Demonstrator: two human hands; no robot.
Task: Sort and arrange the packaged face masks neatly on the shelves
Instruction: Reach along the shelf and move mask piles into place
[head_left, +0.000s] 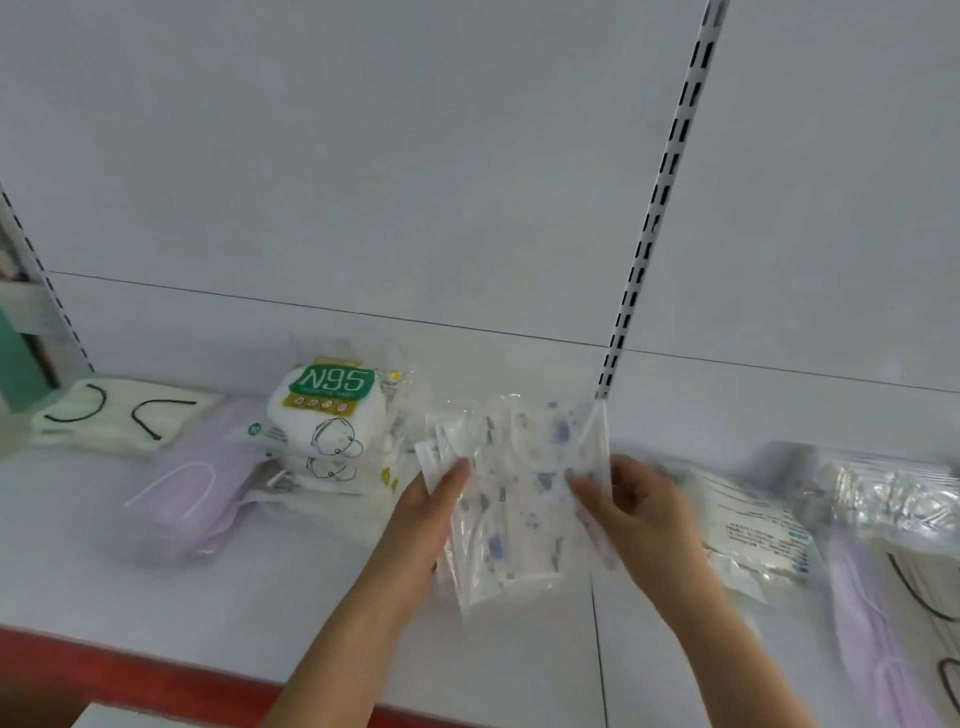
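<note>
A bundle of clear packets of white masks with blue prints is held over the middle of the white shelf. My left hand grips its left edge and my right hand grips its right edge. To the left stand stacked N95 mask packs, a lilac mask pack and a cream mask pack with black ear loops. On the right lie a printed white packet, shiny clear packets and lilac masks.
A slotted upright runs down the white back panel to the shelf just behind the held bundle. A seam splits the shelf below my right hand. The shelf has a red front edge.
</note>
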